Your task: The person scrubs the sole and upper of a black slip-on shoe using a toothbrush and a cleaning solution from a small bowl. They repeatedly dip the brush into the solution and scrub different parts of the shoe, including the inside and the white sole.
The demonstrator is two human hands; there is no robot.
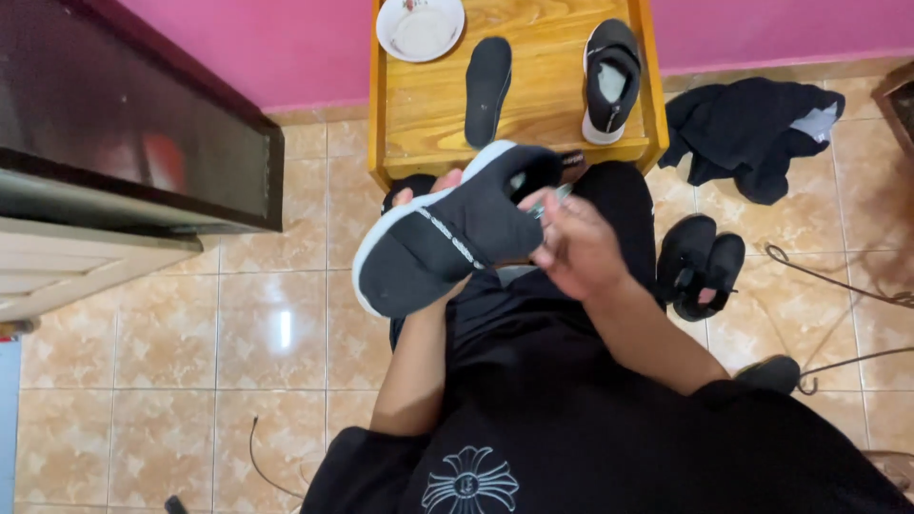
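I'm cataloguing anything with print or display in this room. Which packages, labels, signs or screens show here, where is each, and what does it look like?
Dark glossy screen: upper left, on a pale cabinet; flat black rectangle, off, showing only reddish reflections.
Strip marking on the black slip-on shoe: a thin pale line along its side, held between left hand and right hand.
White cross-shaped emblem: on the person's black shirt, bottom centre.
No packages or signs visible.

left hand (pixel 424 195) mostly hidden behind black shoe (pixel 447 233), white bowl (pixel 420 27) cut off at top edge
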